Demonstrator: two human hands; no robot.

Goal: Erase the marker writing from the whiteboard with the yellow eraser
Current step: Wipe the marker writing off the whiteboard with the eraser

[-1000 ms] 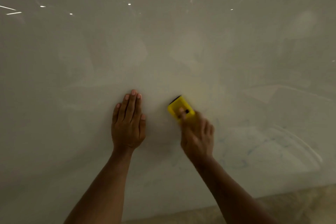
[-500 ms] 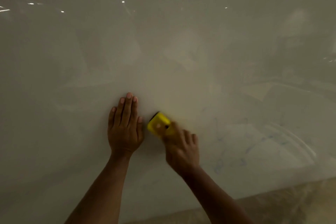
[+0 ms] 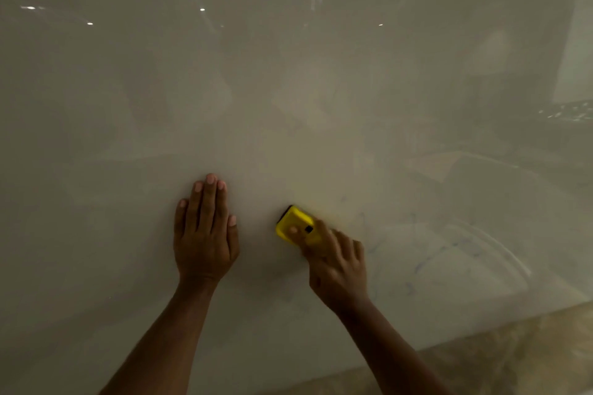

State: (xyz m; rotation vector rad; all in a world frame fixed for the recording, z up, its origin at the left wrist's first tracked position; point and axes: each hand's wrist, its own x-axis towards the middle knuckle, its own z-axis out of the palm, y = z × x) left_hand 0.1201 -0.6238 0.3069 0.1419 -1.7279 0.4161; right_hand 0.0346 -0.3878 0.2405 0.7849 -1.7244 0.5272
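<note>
- Glossy white fills nearly the whole view: the whiteboard (image 3: 288,90) stretches off wide and bare above and to both sides of the hands, and its lower edge runs along the bottom right, above a tan floor (image 3: 519,349).
- Faint blue marker traces (image 3: 426,263) lie to the right of the right hand (image 3: 337,269).
- That hand grasps the yellow eraser (image 3: 293,225) against the board, fingertips on its back, the block jutting up-left past them.
- Left hand (image 3: 205,234) rests flat, fingers straight and released, near the eraser but not touching it.
</note>
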